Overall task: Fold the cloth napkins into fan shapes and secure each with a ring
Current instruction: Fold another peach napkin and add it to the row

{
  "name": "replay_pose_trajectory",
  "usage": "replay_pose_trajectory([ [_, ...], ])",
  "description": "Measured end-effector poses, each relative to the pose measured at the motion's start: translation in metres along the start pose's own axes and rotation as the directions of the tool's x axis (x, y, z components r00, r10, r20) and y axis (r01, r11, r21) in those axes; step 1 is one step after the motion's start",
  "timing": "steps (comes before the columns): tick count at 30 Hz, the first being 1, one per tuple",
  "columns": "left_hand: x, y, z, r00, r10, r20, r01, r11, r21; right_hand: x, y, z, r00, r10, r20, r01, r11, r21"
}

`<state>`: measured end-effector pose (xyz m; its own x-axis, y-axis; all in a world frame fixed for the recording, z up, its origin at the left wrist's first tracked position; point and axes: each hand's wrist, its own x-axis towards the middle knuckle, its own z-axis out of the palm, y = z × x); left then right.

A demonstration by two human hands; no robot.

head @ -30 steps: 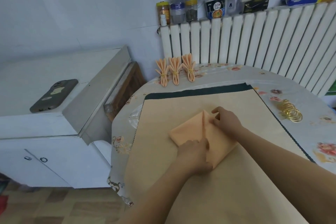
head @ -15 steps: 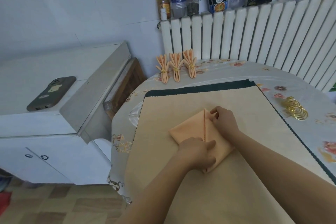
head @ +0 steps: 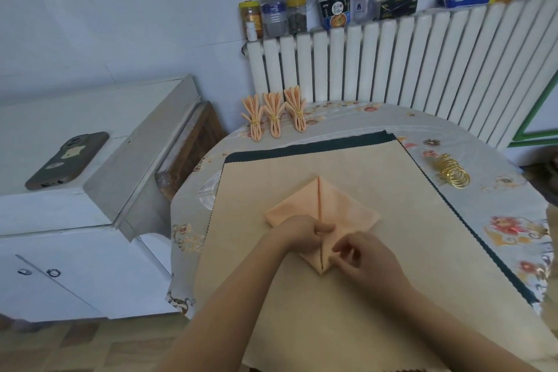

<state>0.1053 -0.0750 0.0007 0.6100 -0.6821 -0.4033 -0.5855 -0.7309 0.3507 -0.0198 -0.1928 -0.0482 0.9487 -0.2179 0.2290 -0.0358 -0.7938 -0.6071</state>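
The left hand (head: 297,234) sits a little below the middle of the frame with its fingers curled down onto the near left part of the peach napkin (head: 341,208), the thumb lying across the cloth beside the centre crease; it seems to pinch the fabric there. The right hand (head: 360,254), just to the right and slightly lower, has its fingers bent and pinches the napkin's lower right edge near the bottom corner. The napkin lies flat as a diamond, one point toward the top of the frame and one toward the bottom, with a straight fold line running down its middle between the two hands. It rests on a beige cloth (head: 302,311) that covers most of the lower centre, and a dark green cloth (head: 302,149) shows as a strip along the far edge and the right side under it. Both lie on a round surface (head: 498,190) with a flowered cover. To the right of the cloths, a heap of gold rings (head: 451,172) lies on the cover. Above the centre, at the far edge, three finished napkin fans (head: 274,116) stand side by side, each bound with a ring, in front of a white radiator (head: 392,66). At the left a phone (head: 68,160) lies on a white cabinet (head: 90,205).
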Motion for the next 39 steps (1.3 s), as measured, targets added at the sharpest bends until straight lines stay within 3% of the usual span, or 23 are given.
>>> replay_pose_trajectory([
  [2, 0.001, -0.002, -0.001, 1.000, 0.009, -0.008, -0.010, 1.000, -0.013, -0.014, -0.003, 0.008, 0.996, -0.084, 0.028, 0.084, 0.996, 0.025],
  [5, 0.000, -0.002, 0.004, 1.000, 0.025, 0.002, -0.025, 0.999, -0.030, -0.015, -0.007, 0.014, 0.981, -0.185, -0.061, 0.188, 0.982, 0.036],
  [9, 0.000, -0.003, 0.011, 0.998, 0.043, -0.051, -0.045, 0.998, -0.051, -0.004, -0.013, 0.020, 0.899, -0.407, -0.164, 0.366, 0.902, -0.230],
  [13, -0.004, -0.001, 0.014, 0.991, 0.039, -0.129, -0.046, 0.998, -0.051, -0.001, -0.019, 0.023, 0.830, -0.521, -0.197, 0.418, 0.816, -0.399],
  [18, -0.006, 0.006, 0.016, 0.985, 0.023, -0.171, -0.014, 0.998, 0.056, 0.000, -0.005, 0.010, 0.881, -0.462, -0.100, 0.405, 0.847, -0.344],
  [22, -0.009, 0.015, 0.022, 0.969, 0.090, -0.228, -0.042, 0.978, 0.204, -0.008, 0.028, -0.028, 0.945, -0.327, -0.030, 0.321, 0.940, -0.117],
  [25, -0.010, 0.022, 0.033, 0.933, 0.182, -0.310, -0.089, 0.952, 0.293, -0.006, 0.053, -0.055, 0.974, -0.228, -0.007, 0.227, 0.973, -0.039],
  [28, -0.006, 0.029, 0.042, 0.873, 0.287, -0.393, -0.163, 0.933, 0.320, 0.000, 0.075, -0.070, 0.995, -0.102, -0.009, 0.100, 0.990, -0.100],
  [30, -0.002, 0.030, 0.046, 0.871, 0.303, -0.386, -0.188, 0.932, 0.310, 0.002, 0.080, -0.072, 0.998, -0.049, -0.044, 0.037, 0.973, -0.226],
  [33, -0.001, 0.028, 0.054, 0.878, 0.316, -0.361, -0.236, 0.940, 0.248, 0.000, 0.068, -0.058, 0.975, -0.178, -0.136, 0.125, 0.936, -0.330],
  [39, 0.002, 0.012, 0.058, 0.923, 0.240, -0.299, -0.187, 0.963, 0.194, -0.008, 0.060, -0.025, 0.957, -0.287, -0.052, 0.255, 0.910, -0.326],
])
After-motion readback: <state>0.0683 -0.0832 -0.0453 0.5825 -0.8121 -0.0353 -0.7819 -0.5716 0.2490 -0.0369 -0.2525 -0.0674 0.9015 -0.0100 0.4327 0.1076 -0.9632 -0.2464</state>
